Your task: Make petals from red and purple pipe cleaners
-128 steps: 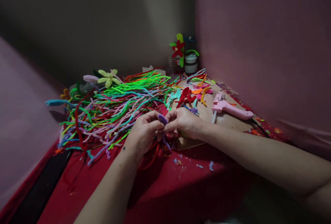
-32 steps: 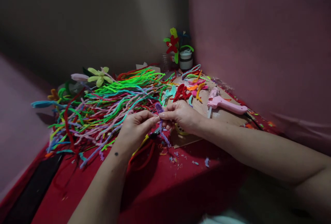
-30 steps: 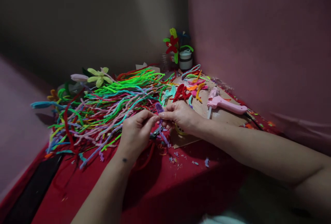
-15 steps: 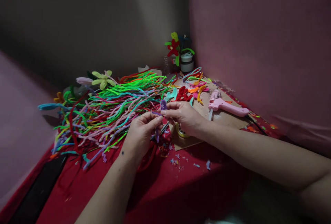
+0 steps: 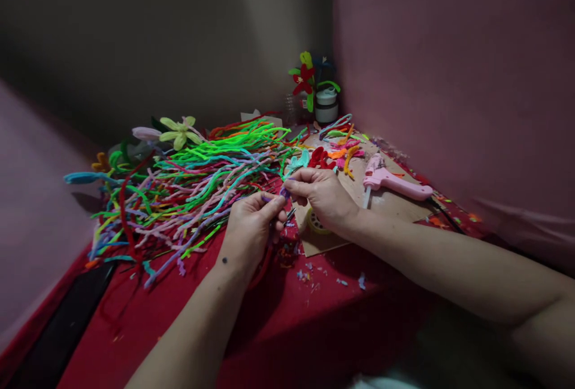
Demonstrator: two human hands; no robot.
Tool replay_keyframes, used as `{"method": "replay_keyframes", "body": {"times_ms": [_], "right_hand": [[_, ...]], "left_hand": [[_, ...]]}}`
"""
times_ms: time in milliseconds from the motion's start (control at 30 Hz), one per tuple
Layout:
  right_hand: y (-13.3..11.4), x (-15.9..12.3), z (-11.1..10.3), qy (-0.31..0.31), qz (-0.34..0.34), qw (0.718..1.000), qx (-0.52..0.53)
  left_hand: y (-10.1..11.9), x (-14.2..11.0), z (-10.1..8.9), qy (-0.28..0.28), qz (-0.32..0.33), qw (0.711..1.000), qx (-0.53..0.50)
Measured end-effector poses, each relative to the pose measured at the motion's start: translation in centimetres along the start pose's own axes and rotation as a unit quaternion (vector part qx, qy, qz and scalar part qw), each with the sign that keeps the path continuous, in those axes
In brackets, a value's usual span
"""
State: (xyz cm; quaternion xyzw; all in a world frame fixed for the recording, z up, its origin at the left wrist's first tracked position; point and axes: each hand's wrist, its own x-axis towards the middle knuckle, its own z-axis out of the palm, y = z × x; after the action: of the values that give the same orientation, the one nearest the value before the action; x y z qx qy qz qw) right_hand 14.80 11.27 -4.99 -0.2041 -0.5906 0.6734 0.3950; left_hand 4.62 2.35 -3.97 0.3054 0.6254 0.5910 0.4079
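Both hands meet over the middle of the table, pinching a purple pipe cleaner (image 5: 284, 192) between them. My left hand (image 5: 254, 221) is closed on it with thumb and forefinger, and a bit of purple shows above those fingers. From the other side, my right hand (image 5: 321, 194) grips it close by, fingers curled in. Most of the purple piece is covered by the fingers, so its shape cannot be made out. Beneath my right hand lies a yellow tape roll (image 5: 317, 222). A large pile of coloured pipe cleaners (image 5: 215, 179) spreads to the left of my hands.
A pink glue gun (image 5: 395, 184) rests on a cardboard sheet (image 5: 399, 212) at the right. Red bent pieces (image 5: 320, 159) lie behind my right hand. A white jar (image 5: 326, 106) and pipe cleaner flowers (image 5: 304, 79) stand in the corner. Fuzz scraps (image 5: 305, 275) dot the red cloth (image 5: 287, 329).
My right hand has shifted its hold on the purple pipe cleaner; the looped end that stood up above the fingers is now mostly covered. My left hand has turned slightly and moved a little right.
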Motion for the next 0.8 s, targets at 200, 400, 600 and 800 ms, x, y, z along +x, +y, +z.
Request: {"method": "replay_keyframes", "body": {"times_ms": [200, 400, 600, 800], "right_hand": [[-0.2, 0.1, 0.1, 0.0, -0.025, 1.0, -0.017], [-0.3, 0.3, -0.2, 0.007, -0.034, 0.998, -0.052], [-0.2, 0.6, -0.6, -0.083, 0.017, 0.995, 0.06], [0.0, 1.0, -0.7, -0.112, 0.095, 0.984, 0.101]], "left_hand": [[0.3, -0.4, 0.4, 0.01, 0.006, 1.0, -0.024], [0.2, -0.2, -0.3, -0.015, -0.006, 1.0, -0.021], [0.2, -0.1, -0.6, -0.02, 0.021, 1.0, -0.013], [0.5, -0.3, -0.5, -0.031, 0.042, 0.999, -0.013]]}}
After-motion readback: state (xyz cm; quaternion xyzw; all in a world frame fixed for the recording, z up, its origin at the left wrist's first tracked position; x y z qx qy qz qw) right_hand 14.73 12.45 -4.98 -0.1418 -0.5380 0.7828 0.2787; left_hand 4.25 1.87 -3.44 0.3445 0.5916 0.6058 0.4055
